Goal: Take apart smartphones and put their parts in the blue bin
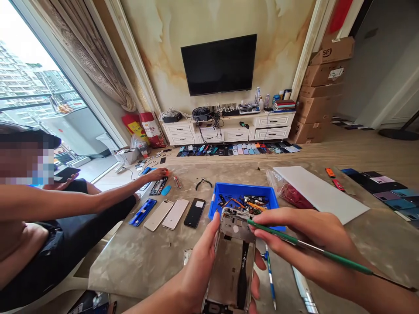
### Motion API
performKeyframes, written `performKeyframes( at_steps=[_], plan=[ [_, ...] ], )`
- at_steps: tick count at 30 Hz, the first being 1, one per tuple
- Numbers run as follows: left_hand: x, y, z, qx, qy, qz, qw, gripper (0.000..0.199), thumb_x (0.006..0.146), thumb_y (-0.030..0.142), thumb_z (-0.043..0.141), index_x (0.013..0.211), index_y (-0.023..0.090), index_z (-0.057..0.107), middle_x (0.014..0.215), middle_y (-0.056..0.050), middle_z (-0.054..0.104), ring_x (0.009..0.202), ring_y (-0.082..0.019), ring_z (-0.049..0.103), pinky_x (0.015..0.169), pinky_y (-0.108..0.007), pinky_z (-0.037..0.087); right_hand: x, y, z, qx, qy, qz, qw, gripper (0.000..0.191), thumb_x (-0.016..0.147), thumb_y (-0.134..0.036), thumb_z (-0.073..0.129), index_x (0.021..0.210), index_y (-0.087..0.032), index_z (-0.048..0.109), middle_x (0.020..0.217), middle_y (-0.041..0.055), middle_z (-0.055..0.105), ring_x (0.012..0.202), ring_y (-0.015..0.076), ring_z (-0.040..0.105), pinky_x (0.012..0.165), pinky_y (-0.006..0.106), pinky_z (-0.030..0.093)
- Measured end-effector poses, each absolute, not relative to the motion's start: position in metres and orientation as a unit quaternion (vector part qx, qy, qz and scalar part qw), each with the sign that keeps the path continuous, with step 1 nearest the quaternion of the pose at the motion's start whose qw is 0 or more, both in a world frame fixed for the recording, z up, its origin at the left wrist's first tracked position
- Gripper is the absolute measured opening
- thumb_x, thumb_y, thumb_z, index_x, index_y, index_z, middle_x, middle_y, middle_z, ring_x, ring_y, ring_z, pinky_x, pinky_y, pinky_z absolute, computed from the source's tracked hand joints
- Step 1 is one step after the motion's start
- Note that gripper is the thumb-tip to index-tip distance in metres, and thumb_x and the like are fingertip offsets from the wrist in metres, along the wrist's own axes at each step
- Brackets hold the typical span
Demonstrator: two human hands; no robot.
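Note:
My left hand (pixel 204 246) is wrapped round an opened smartphone (pixel 231 261), its metal inner frame and a black flex strip facing up. Between the thumb and fingers of my right hand (pixel 304 235) is a thin green metal pry tool (pixel 330 255). Its near tip meets the upper right part of the phone, by the circuit board area; the fingers hide the exact contact. Directly behind the phone stands a blue plastic tray (pixel 244 187) with small loose phone parts and orange flex cables. A blue pen-like tool (pixel 270 279) lies on the table right of the phone.
Left of the tray lie a black phone (pixel 194 213), two pale phone backs and pliers (pixel 203 182). A co-worker's hand (pixel 159 174) is over parts at the table's left edge. A white board (pixel 322 192) lies at the right, near a red bundle (pixel 296 197).

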State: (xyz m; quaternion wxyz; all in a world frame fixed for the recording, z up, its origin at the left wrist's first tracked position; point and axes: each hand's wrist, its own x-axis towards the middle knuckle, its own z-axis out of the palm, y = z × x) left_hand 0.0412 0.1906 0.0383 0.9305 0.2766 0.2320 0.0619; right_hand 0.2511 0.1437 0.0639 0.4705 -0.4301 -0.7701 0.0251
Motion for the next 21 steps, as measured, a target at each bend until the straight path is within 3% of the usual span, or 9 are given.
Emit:
performKeyframes(
  at_steps=[6, 14, 21],
  plan=[
    [0.0415, 0.1903, 0.0455, 0.307, 0.238, 0.070, 0.919, 0.095, 0.090, 0.079, 0.006, 0.112, 0.014, 0.071, 0.069, -0.009, 0.069, 0.060, -0.021, 0.062, 0.063, -0.029, 0.043, 0.2488, 0.1500, 0.0600, -0.382, -0.795, 0.037, 0.469, 0.025, 0.089, -0.013, 0.068, 0.110, -0.027, 0.070, 0.099, 0.0010, 0.079, 0.089, 0.0174, 0.077, 0.083, 0.023, 0.063],
    [0.0422, 0.1909, 0.0405, 0.328, 0.202, 0.066, 0.921, 0.100, 0.090, 0.076, -0.003, 0.111, 0.011, 0.070, 0.067, -0.009, 0.066, 0.052, -0.018, 0.059, 0.057, -0.027, 0.040, 0.2459, 0.1473, 0.0630, -0.394, -0.781, 0.029, 0.483, 0.022, 0.091, -0.014, 0.066, 0.110, -0.025, 0.069, 0.098, 0.0004, 0.079, 0.088, 0.0163, 0.077, 0.084, 0.021, 0.063],
    [0.0411, 0.1889, 0.0429, 0.309, 0.216, 0.062, 0.924, 0.098, 0.090, 0.077, 0.002, 0.106, 0.009, 0.071, 0.071, -0.011, 0.068, 0.061, -0.018, 0.063, 0.063, -0.026, 0.044, 0.2454, 0.1455, 0.0622, -0.386, -0.784, 0.039, 0.485, 0.024, 0.090, -0.013, 0.066, 0.109, -0.026, 0.069, 0.098, 0.0006, 0.079, 0.091, 0.0173, 0.076, 0.085, 0.023, 0.063]
  ],
)
